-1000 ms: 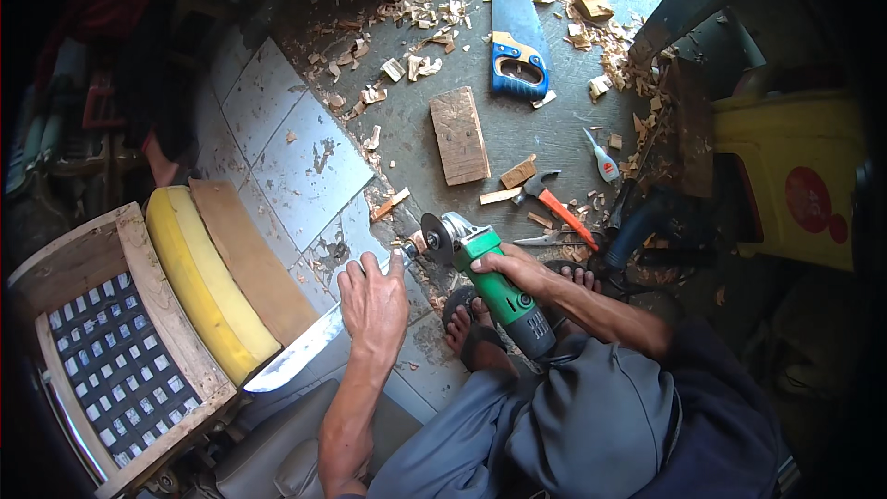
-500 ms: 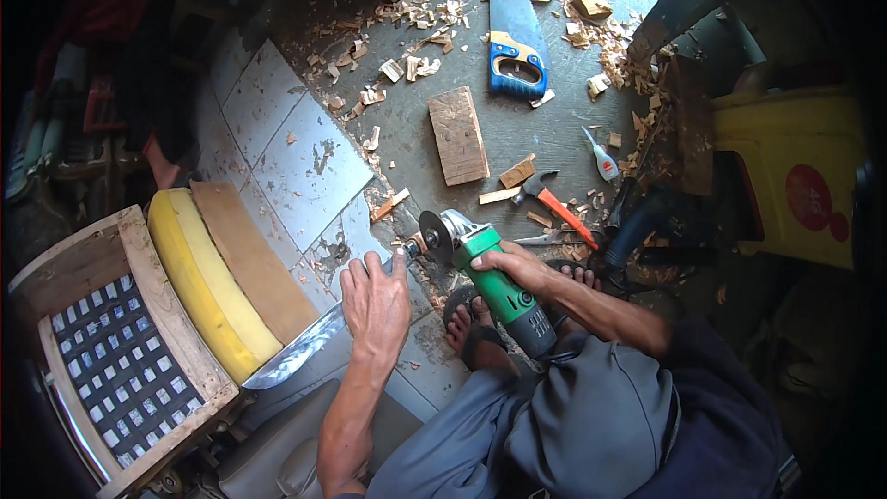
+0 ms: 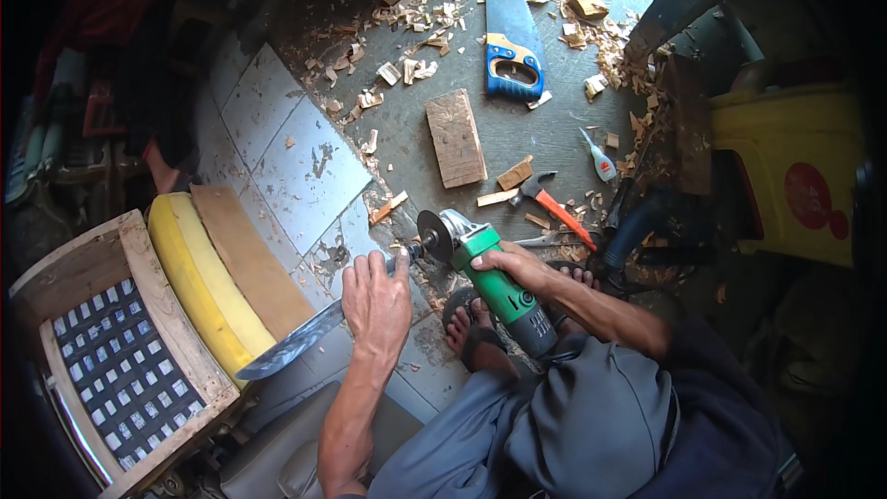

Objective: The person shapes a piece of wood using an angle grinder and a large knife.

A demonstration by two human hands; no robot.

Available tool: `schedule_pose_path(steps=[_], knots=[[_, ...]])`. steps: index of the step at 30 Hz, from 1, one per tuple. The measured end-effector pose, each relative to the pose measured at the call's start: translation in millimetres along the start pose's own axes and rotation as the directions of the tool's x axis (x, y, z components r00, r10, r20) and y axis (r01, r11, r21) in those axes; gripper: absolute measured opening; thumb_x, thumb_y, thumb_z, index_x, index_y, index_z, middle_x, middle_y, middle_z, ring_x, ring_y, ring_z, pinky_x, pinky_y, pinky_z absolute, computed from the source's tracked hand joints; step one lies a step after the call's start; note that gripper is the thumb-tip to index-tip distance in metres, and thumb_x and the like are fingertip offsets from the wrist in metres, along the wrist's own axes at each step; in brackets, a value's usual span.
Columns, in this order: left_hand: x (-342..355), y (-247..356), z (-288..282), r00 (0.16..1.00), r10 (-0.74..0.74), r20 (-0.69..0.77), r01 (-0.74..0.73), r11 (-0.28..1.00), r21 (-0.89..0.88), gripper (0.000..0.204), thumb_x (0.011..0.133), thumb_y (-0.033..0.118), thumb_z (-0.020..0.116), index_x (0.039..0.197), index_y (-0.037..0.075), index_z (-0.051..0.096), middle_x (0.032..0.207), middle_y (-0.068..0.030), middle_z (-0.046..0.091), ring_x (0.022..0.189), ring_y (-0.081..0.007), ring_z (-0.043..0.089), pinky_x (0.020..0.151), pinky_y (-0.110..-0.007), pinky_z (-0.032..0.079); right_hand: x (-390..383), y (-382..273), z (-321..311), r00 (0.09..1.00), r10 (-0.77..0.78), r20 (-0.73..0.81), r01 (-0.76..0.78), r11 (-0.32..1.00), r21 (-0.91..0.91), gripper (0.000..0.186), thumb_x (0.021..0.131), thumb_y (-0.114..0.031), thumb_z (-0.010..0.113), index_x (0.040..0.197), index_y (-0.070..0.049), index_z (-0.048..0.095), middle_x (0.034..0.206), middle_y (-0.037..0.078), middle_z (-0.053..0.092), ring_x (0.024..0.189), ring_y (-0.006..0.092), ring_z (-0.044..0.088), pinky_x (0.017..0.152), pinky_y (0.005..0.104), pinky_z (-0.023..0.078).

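My left hand (image 3: 377,305) is closed on a long machete blade (image 3: 297,344), index finger stretched along it. The blade's broad tip reaches down to the left, over the end of a yellow cushion (image 3: 208,286). Its narrow far end comes out past my fingertips beside the grinder's disc; whether they touch, I cannot tell. My right hand (image 3: 517,270) is wrapped round the green body of an angle grinder (image 3: 506,300), thumb on top. The thin dark disc (image 3: 435,237) sits at its far left end, and the dark rear end rests by my lap.
Beyond the grinder lie a wooden block (image 3: 455,139), an orange-handled hammer (image 3: 560,211), a small white bottle (image 3: 599,157) and a handsaw (image 3: 514,46), among scattered wood chips (image 3: 425,70). A wooden frame with woven straps (image 3: 120,365) stands at left, a yellow container (image 3: 785,176) at right.
The machete's tip has risen slightly and shifted left, and its face looks darker. My right hand and the grinder stay nearly still.
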State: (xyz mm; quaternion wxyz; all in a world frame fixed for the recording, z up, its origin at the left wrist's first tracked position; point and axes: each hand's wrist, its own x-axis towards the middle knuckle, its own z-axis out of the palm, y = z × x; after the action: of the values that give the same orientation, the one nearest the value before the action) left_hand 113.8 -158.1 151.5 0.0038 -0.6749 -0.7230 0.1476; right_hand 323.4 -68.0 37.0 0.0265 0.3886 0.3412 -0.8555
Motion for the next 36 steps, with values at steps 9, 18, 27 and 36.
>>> schedule_pose_path(steps=[9,18,27,36], knots=[[-1.6,-2.7,2.6,0.999,0.042,-0.026,-0.042,0.999,0.002,0.034,0.088,0.009,0.061,0.117,0.018,0.076,0.085,-0.0063,0.055,0.087,-0.0229,0.054,0.076,-0.037,0.041,-1.9,-5.4,0.4,1.0,-0.011,0.006,0.011,1.0,0.029,0.061,0.085,-0.049,0.063,0.119,0.001,0.059,0.099,0.012,0.065,0.085,0.0189,0.063,0.075,0.0321,0.049],[-4.5,-2.0,4.8,0.997,0.046,-0.064,-0.045,0.999,0.017,0.035,0.085,0.009,0.062,0.115,0.019,0.077,0.083,-0.0046,0.055,0.085,-0.0208,0.055,0.073,-0.036,0.039,-6.7,-15.6,5.7,1.0,-0.016,-0.01,0.016,1.0,0.012,0.064,0.084,-0.05,0.064,0.121,0.002,0.058,0.099,0.013,0.065,0.085,0.0195,0.062,0.076,0.0323,0.049],[-5.3,-3.3,3.8,0.991,0.089,-0.103,-0.089,0.996,0.005,0.035,0.083,0.01,0.063,0.114,0.02,0.076,0.083,-0.0037,0.055,0.084,-0.0198,0.055,0.073,-0.036,0.039,-8.6,-19.0,6.4,0.999,-0.046,0.029,0.044,0.997,0.068,0.061,0.085,-0.048,0.064,0.12,0.001,0.059,0.097,0.012,0.064,0.083,0.0196,0.064,0.074,0.0329,0.05],[-10.8,-4.9,6.8,0.985,0.119,-0.121,-0.123,0.992,-0.024,0.034,0.083,0.011,0.063,0.113,0.02,0.076,0.081,-0.0039,0.055,0.082,-0.0199,0.056,0.072,-0.036,0.039,-8.7,-15.6,2.2,1.0,-0.012,-0.016,0.012,1.0,0.016,0.064,0.085,-0.049,0.063,0.122,0.003,0.059,0.1,0.013,0.065,0.087,0.0196,0.064,0.076,0.0325,0.05]])
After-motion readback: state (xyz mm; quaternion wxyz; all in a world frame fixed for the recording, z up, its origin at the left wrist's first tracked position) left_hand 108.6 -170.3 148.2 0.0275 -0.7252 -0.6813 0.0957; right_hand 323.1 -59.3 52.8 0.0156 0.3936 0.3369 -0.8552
